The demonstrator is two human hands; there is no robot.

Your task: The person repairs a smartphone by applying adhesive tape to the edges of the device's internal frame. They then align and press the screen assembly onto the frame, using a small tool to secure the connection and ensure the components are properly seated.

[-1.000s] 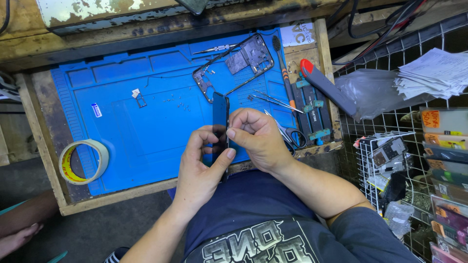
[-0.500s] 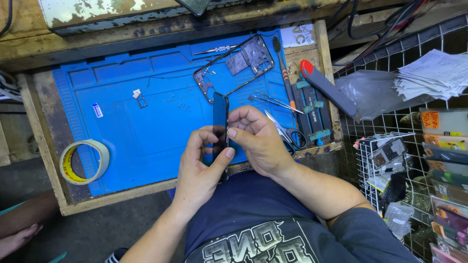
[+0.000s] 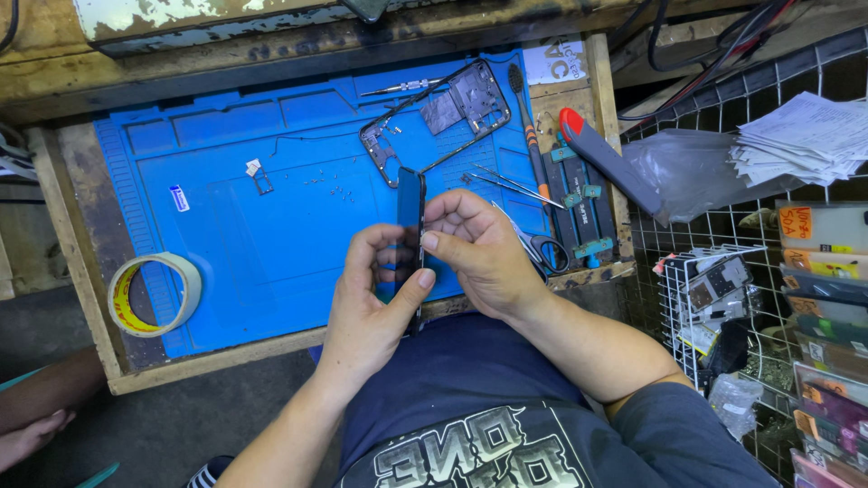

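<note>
Both hands on a dark smartphone (image 3: 410,217), held on edge, upright, over the near edge of the blue repair mat (image 3: 235,244)

Left hand (image 3: 371,312): closed around the phone's lower half from the left, thumb across the near edge, fingertips (image 3: 387,262) curled onto the far side. Right hand (image 3: 484,248): clamped on the phone from the right at mid-height, thumb tip (image 3: 429,241) pressed on the edge just above the left thumb, fingers wrapped behind. Phone's top end sticks out above both hands

Relative to the grip:
- just past the phone's top, on the mat: stripped phone mid-frame (image 3: 434,122) lying flat, with a small metal plate inside it
- beyond that, farther out: a thin metal tool (image 3: 402,88)
- right of the right hand, touching distance: tweezers (image 3: 506,183), then scissors (image 3: 542,248) partly hidden by the knuckles
- farther right: black-handled brush (image 3: 529,136), a red-tipped grey pry tool (image 3: 601,158), a clear plastic bag (image 3: 687,167), a paper stack (image 3: 800,140)
- left of the grip, up the mat: scattered tiny screws (image 3: 330,183), a small bracket (image 3: 259,176)
- well left, off the mat's corner: tape roll (image 3: 154,294)
- below the grip: person's dark printed shirt (image 3: 470,407)
</note>
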